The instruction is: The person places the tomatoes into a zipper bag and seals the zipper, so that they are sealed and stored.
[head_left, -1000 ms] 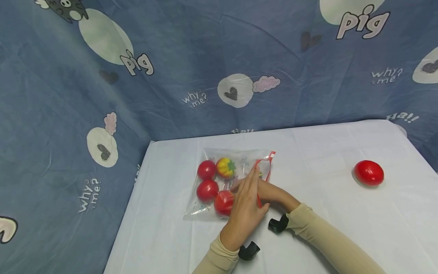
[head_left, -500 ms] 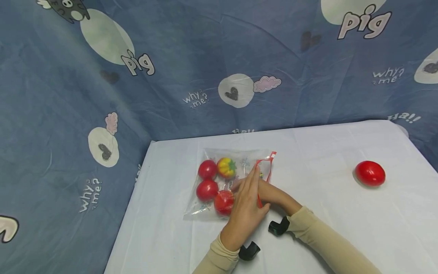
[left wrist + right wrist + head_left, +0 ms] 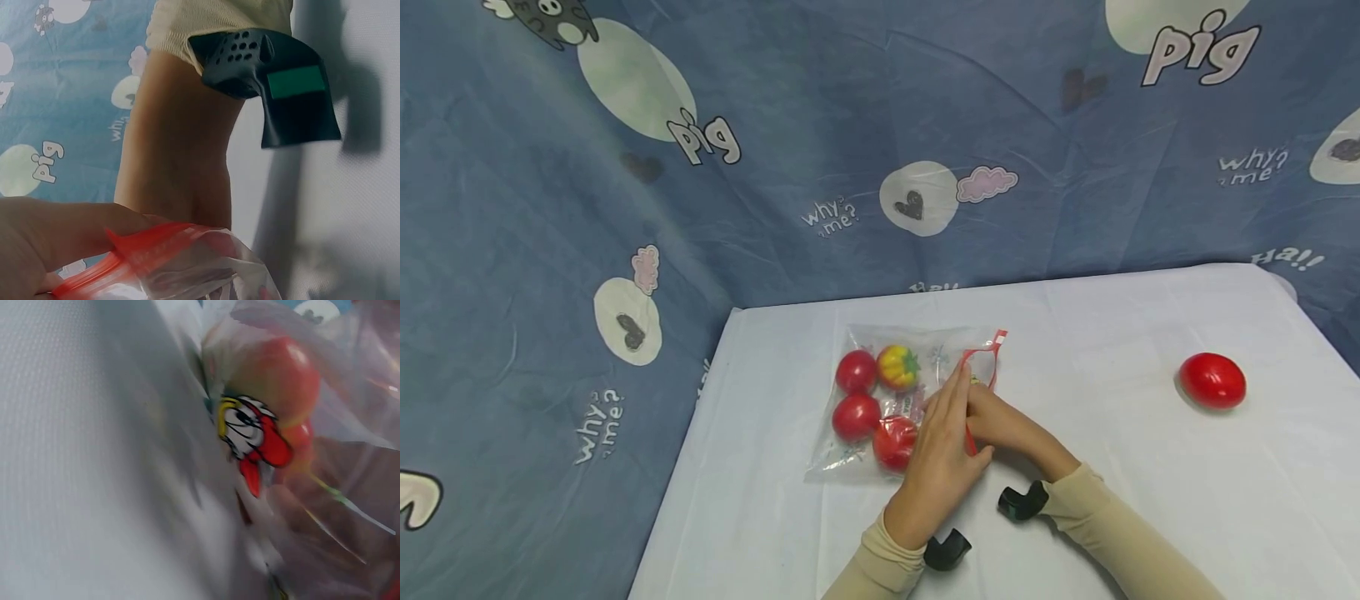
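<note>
A clear zip bag (image 3: 943, 343) with a red zip edge lies on the table, its mouth toward the right. Several smooth red balls, like toy tomatoes (image 3: 856, 417), and a small yellow-and-green toy pumpkin (image 3: 897, 367) are inside. My left hand (image 3: 936, 454) lies over the mouth with straight fingers, against the red zip edge (image 3: 159, 244). Beneath it, my right hand (image 3: 996, 415) reaches into the mouth; its fingertips are hidden in the head view. Through the plastic, the right wrist view shows a red-and-yellowish fruit (image 3: 284, 378) by blurred fingers (image 3: 297, 515).
A glossy red toy tomato (image 3: 1212, 381) sits alone at the table's right. The white-covered table (image 3: 1112, 333) ends at a blue patterned curtain (image 3: 820, 108). Black wrist mounts (image 3: 1024, 502) hang under both sleeves. A cartoon rooster (image 3: 253, 434) is printed on the bag.
My right hand and forearm have drawn back slightly to the right, out of the bag's mouth. My left hand stays in place, and the bag has hardly moved.
</note>
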The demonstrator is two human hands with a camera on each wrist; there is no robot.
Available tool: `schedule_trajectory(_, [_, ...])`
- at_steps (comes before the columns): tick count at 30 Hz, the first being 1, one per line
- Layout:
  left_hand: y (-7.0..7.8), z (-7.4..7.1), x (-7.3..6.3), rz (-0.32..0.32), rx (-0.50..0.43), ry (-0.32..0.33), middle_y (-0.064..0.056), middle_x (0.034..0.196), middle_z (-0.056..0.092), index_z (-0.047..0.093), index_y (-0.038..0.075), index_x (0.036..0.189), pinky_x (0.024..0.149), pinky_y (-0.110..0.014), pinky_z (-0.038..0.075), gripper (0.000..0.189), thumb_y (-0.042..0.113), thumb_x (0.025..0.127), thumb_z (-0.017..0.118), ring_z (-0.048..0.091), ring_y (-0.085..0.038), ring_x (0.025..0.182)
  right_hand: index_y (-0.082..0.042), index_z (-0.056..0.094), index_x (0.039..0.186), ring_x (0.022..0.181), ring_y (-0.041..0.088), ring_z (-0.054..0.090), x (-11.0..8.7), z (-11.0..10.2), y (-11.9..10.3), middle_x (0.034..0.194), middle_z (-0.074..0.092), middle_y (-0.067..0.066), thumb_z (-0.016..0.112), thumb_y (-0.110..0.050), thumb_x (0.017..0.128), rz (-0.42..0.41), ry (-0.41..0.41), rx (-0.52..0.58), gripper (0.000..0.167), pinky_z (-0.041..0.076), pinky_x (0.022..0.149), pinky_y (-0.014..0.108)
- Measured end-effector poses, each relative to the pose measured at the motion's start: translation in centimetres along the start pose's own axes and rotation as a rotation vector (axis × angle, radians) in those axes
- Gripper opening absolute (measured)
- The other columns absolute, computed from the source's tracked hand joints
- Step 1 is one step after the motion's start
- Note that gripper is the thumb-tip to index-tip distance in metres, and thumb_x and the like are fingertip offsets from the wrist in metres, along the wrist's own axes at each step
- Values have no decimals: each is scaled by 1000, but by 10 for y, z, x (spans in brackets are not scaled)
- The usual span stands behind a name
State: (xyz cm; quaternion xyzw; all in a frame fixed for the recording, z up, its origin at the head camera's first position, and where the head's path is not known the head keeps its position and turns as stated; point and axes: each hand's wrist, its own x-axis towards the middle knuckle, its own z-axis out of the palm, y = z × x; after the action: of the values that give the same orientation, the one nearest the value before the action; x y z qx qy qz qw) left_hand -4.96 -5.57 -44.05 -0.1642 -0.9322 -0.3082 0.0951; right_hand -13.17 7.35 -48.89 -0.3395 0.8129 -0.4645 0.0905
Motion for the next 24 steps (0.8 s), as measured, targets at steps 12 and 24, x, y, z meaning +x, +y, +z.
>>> schedule_trajectory(12, [-2, 2, 1, -13, 46, -2, -7, 164, 41, 22, 12, 165, 120, -43, 43, 116, 13, 73, 92, 45, -20, 149, 0, 71, 118, 103, 28, 75, -19, -12, 4, 114, 77, 14, 71, -3, 91, -15, 24, 56, 27, 62, 92, 39])
schedule_trajectory(24, [-1, 2, 1, -8, 27, -2, -6, 167, 37, 20, 13, 166, 120, -45, 42, 116, 15, 75, 92, 43, -22, 151, -9, 74, 123, 103, 22, 75, -33, -30, 3, 113, 78, 5, 76, -11, 93, 16, 85, 102, 30, 62, 91, 39])
